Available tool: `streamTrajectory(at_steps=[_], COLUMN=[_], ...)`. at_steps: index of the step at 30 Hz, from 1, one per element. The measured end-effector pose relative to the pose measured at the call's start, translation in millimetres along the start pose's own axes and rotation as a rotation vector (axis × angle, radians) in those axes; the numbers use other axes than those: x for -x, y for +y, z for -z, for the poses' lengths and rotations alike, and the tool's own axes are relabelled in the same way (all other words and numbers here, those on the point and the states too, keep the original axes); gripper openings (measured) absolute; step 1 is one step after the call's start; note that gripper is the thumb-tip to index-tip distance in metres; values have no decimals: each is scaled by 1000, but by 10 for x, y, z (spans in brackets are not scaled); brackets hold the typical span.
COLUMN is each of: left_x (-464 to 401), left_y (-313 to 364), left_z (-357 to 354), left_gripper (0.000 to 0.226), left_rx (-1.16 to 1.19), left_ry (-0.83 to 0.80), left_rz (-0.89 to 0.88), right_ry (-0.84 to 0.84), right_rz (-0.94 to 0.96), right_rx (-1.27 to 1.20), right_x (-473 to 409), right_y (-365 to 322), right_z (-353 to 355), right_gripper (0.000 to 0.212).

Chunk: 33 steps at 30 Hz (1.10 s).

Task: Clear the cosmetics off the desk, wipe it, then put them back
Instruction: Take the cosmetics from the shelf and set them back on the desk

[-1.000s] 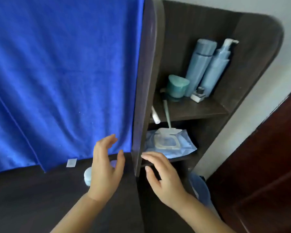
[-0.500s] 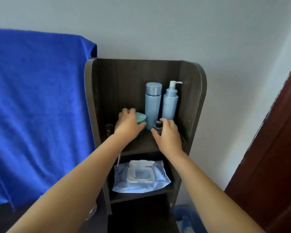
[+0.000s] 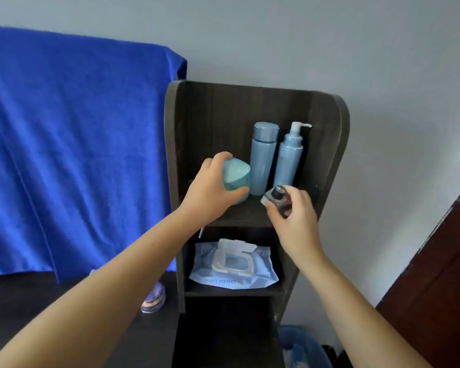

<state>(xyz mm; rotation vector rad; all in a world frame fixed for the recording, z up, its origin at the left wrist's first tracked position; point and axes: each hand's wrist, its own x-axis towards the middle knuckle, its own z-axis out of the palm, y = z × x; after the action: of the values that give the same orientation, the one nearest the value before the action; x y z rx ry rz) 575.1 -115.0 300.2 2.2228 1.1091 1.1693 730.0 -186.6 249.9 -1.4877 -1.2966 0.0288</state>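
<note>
1. The teal jar (image 3: 237, 172) is on the upper level of the shelf (image 3: 213, 115), gripped by the left hand (image 3: 210, 189).
2. The right hand (image 3: 294, 216) pinches a small dark-capped bottle (image 3: 276, 196) at that level's front edge.
3. Two tall blue bottles (image 3: 263, 158) stand behind them.
4. A wipes pack (image 3: 234, 264) lies one level below.
5. A small round jar (image 3: 153, 301) sits on the tabletop (image 3: 24, 301) left of the shelf, under a blue towel (image 3: 77, 142).

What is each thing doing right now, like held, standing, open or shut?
Teal jar: gripped by left hand.
Small bottle: pinched by right hand, tilted.
Tall bottle: standing, capped.
Pump bottle: standing.
Wipes pack: lying flat, lid open.
Blue towel: hanging.
</note>
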Motion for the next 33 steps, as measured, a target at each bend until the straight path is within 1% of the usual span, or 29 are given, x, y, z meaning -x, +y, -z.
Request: streamTrajectory(at_steps=[2,4,6,8,11,13,15,17,19,22,25,28,31,33], left_x=[282,599,928,1241,1625,1805,1969,2114,2199,2247,2258,2287,2326,2325], left_y=[-17,-106,-269,-518,-1085,-1614,-2193,-2716,-3137,-3573,-3816,-3922,-3952,-3940], left_z=[283,599,902,1178,1510,1654,1724,1720,1649,1442,1213,1026,915,899], left_gripper=[65,62,59,58,59,61,66,71,77,77,78,80,86,91], left_rx=[77,145,186,172,89,-3,-37,-62,-79,-98,-105,-95,-89,-83], left_ry=[-58,-149,-231,-274,-283,-266,-236,-218,-225,-258,-309,-339,-369,-400], left_rz=[-10,4,24,56,126,201,316,415,479,496,471,442,429,409], right_ry=[-39,-105,-205,-315,-456,-533,-586,-593,-577,-575,-568,-545,-560,-558], right_rz=[18,27,21,22,-4,-89,-191,-281,-323,-376,-386,-373,-389,-411], right_rx=[-44,-75,-108,-125,-139,-135,-107,-67,2,126,245,322,341,318], right_x=[224,488,787,1084,1465,1678,1892,2094,2231,2314,2328,2358,2381,2357], right_y=[-173,-312,-432,-535,-637,-612,-513,-379,-256,-143,-40,25,24,-12], right_z=[33,18,-67,-270,-820,-1326,-1874,-2386,-2819,-3214,-3380,-3433,-3447,-3408], right_gripper=[28,29,30,29,25,27,27,29,29,22,16,17,22,32])
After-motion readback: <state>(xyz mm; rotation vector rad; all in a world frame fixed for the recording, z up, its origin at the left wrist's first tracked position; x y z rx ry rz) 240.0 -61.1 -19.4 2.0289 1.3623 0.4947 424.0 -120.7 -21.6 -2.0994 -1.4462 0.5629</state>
